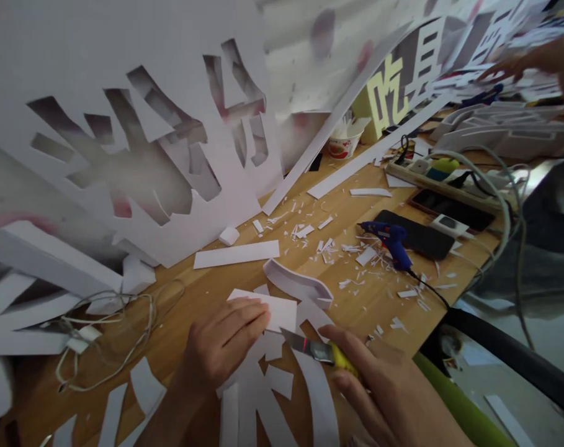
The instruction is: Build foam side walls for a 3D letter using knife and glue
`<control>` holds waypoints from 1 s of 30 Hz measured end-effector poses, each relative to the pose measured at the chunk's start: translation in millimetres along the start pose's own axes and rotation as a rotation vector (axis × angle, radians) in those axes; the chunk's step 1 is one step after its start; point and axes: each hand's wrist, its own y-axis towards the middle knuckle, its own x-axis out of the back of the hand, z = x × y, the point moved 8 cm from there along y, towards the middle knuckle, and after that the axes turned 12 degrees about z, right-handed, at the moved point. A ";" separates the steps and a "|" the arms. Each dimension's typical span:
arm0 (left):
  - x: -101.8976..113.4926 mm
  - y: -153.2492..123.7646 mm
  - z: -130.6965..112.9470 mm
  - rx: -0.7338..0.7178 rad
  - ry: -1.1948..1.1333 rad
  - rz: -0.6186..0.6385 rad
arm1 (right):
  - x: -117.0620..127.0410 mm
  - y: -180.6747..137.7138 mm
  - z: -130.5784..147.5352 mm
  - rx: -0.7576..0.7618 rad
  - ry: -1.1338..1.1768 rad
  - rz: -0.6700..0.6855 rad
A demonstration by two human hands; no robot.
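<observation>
My left hand [230,335] lies with its fingers stretched out flat on a small white board piece [282,312]. My right hand [379,379] is closed around the yellow handle of a utility knife [319,351]. Its blade is out and points left, close to the lower right corner of that piece. Under it lies a larger white cut-out shape [267,397] with angular and curved strokes, partly hidden by my hands. Just beyond sits a curved white piece [298,282] with a raised edge, and a flat white strip [236,254] lies farther back.
A blue glue gun [391,242] rests by a dark phone [412,233], among white scraps. A power strip [449,177] with cables is at the right. Large cut-out board [244,211] leans at the back; a white cable [144,338] coils left. Another person's hand [537,59] is far right.
</observation>
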 end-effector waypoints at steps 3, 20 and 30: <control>8.3 -0.6 -7.3 0.046 0.009 -0.015 | -5.0 1.1 8.1 0.032 -0.070 0.022; 14.1 -2.5 -11.7 0.053 0.016 0.014 | -11.9 4.0 5.5 0.030 -0.095 0.070; 19.2 10.5 -28.9 -0.003 0.031 0.030 | 19.9 -11.0 14.3 0.098 -0.232 -0.024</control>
